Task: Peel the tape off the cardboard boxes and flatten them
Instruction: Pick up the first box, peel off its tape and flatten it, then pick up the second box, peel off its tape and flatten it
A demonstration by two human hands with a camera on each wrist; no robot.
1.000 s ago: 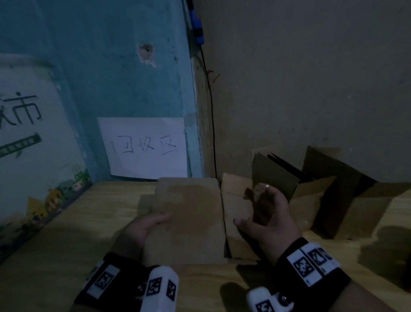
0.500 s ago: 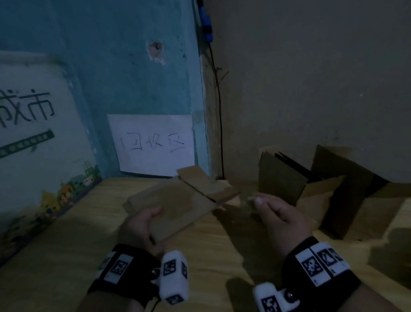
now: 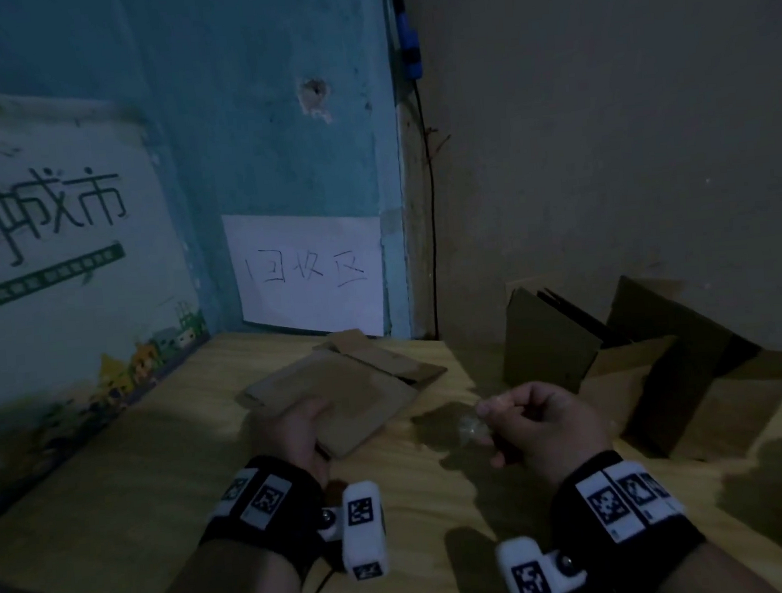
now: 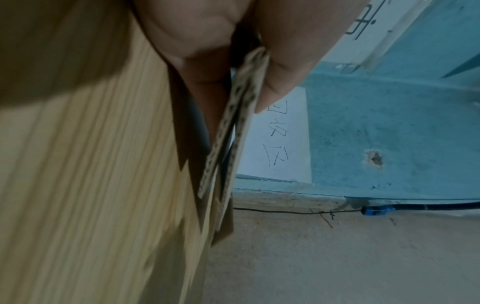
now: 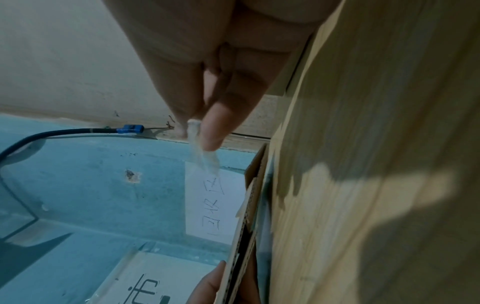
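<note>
A flattened brown cardboard box (image 3: 340,394) hangs just above the wooden table (image 3: 113,482), held by its near corner. My left hand (image 3: 297,432) pinches that corner, thumb on top; the left wrist view shows the corrugated edge of the cardboard box (image 4: 239,127) between thumb and fingers. My right hand (image 3: 536,418) is off to the right of the box, apart from it, and pinches a crumpled strip of clear tape (image 3: 472,425). In the right wrist view the tape (image 5: 201,148) dangles from my fingertips (image 5: 210,131).
Open, unflattened cardboard boxes (image 3: 666,368) stand at the right against the grey wall. A white paper sign (image 3: 310,274) is stuck on the blue wall behind the table. A black cable (image 3: 428,199) runs down the corner.
My left hand has lifted the flattened box and swung it left toward the sign. My right hand has come off the cardboard and drawn back to the right with the tape.
</note>
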